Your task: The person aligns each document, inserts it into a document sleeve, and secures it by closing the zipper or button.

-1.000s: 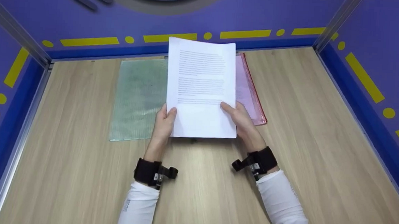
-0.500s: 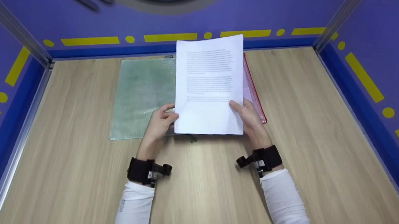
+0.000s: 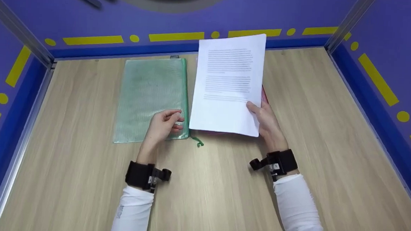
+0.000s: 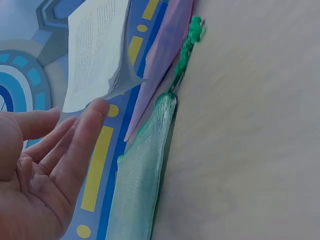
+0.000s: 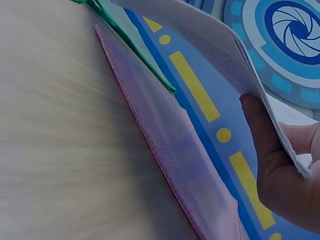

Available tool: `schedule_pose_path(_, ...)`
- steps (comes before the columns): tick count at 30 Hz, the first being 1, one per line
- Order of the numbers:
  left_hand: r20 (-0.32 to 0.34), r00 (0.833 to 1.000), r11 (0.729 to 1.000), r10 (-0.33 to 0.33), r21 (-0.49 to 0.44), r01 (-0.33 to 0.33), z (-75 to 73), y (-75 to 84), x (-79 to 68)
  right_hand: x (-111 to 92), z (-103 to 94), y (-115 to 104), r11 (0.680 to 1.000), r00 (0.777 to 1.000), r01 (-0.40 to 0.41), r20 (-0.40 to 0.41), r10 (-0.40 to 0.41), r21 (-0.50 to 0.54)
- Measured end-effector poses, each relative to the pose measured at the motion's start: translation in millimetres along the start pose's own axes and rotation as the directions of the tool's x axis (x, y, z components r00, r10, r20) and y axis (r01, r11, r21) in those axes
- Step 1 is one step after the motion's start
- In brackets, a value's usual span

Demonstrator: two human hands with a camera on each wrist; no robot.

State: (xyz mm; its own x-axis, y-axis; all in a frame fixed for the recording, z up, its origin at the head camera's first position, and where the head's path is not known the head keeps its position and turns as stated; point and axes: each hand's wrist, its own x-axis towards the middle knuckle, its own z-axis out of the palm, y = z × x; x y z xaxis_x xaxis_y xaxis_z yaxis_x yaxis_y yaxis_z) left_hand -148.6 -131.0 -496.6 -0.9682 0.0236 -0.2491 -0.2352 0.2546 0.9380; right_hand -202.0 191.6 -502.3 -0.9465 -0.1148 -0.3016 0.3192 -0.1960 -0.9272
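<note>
A stack of printed paper (image 3: 226,113) is held up above the table by my right hand (image 3: 270,124), thumb on the front face and fingers behind its right edge. In the right wrist view the thumb and fingers grip the sheaf (image 5: 267,107) from both sides. My left hand (image 3: 162,125) is over the lower right of a green zip document pouch (image 3: 150,88), fingers loosely bent, holding nothing. The left wrist view shows its fingers (image 4: 75,165) apart from the paper. A pink zip pouch with a red edge (image 5: 165,135) lies mostly hidden behind the paper.
The green pouch's cord pull (image 3: 197,141) sticks out onto the wooden table (image 3: 208,193). Purple and blue panels (image 3: 90,21) with yellow marks wall in the table at the back and both sides. A small dark tag (image 3: 174,57) sits at the back edge.
My left hand has let go of the paper and drawn off to the left. The right hand has carried the stack rightward, uncovering the green pouch and covering most of the pink one.
</note>
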Motion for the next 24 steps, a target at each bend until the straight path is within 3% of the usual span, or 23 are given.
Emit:
schedule_pose_path(2, -0.011, 1.000, 0.992, 0.013, 0.128, -0.011, 1.1, 1.0, -0.5, 0.3, -3.5, 0.0, 1.000, 1.000, 0.003, 0.008, -0.003, 0.010)
schedule_pose_path(4, -0.019, 0.999, 0.957, 0.040, 0.289, -0.033, 3.9, 2.1, -0.9, 0.6, -6.7, 0.1, 1.000, 1.000, -0.010, -0.014, 0.011, 0.009)
schedule_pose_path(7, -0.019, 0.993, 0.836, 0.115, 0.541, -0.086, 10.8, 2.3, 0.2, 1.7, -10.2, -0.3, 0.999, 0.999, -0.030, -0.036, 0.030, 0.012)
schedule_pose_path(10, -0.008, 0.982, 0.698, 0.187, 0.705, -0.127, 17.5, -0.3, 4.3, 2.6, -14.0, -1.0, 0.998, 0.997, -0.055, -0.060, 0.058, 0.042)
schedule_pose_path(11, -0.006, 0.980, 0.661, 0.201, 0.739, -0.131, 19.2, -1.4, 6.1, 2.9, -15.6, -1.3, 0.997, 0.996, -0.060, -0.060, 0.064, 0.056)
schedule_pose_path(13, -0.006, 0.978, 0.613, 0.207, 0.780, -0.125, 21.5, -3.1, 10.3, 3.5, -18.4, -1.8, 0.994, 0.995, -0.067, -0.067, 0.072, 0.083)
schedule_pose_path(17, -0.002, 0.984, 0.570, 0.177, 0.816, -0.101, 23.8, -0.9, 18.6, 4.1, -23.7, -2.4, 0.992, 0.995, -0.060, -0.073, 0.068, 0.109)
schedule_pose_path(24, 0.007, 0.998, 0.526, 0.058, 0.850, -0.036, 28.8, 8.7, 31.9, 3.5, -29.0, -1.9, 0.992, 0.993, -0.061, -0.096, 0.072, 0.109)
